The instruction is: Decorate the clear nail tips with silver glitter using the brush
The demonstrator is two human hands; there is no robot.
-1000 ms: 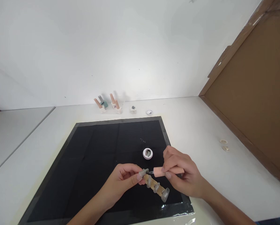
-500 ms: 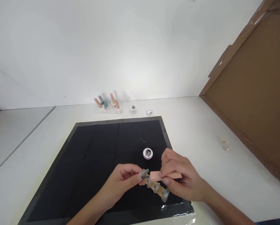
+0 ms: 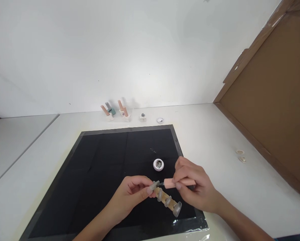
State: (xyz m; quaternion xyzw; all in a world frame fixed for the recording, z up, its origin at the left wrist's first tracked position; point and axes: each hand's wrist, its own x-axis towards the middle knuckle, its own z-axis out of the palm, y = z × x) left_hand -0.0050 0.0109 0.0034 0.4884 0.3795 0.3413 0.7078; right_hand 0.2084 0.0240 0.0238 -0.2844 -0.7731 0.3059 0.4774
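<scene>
My left hand (image 3: 137,190) is closed on one end of a wooden stick (image 3: 163,197) that carries several greyish false nails (image 3: 167,201). The nail at the held end (image 3: 154,185) points up to the right beside my thumb. In my right hand (image 3: 194,185) I pinch a nail polish brush by its pink cap handle (image 3: 168,183). The brush tip (image 3: 161,183) is at the far end of that nail; whether it touches, I cannot tell. Just beyond the hands, a small round pot (image 3: 158,164) with silvery contents stands on the black mat (image 3: 109,160).
At the back stand several nail polish bottles (image 3: 126,117), an uncapped small bottle (image 3: 143,117) and a white lid (image 3: 160,120). Two small pale discs (image 3: 241,155) lie on the white table (image 3: 210,134) at right. A cardboard panel (image 3: 273,100) rises along the right side.
My right hand has moved slightly up and right, taking the brush from beside the nail's lower part to its outer end. The left hand stays in place, tilting the nail slightly.
</scene>
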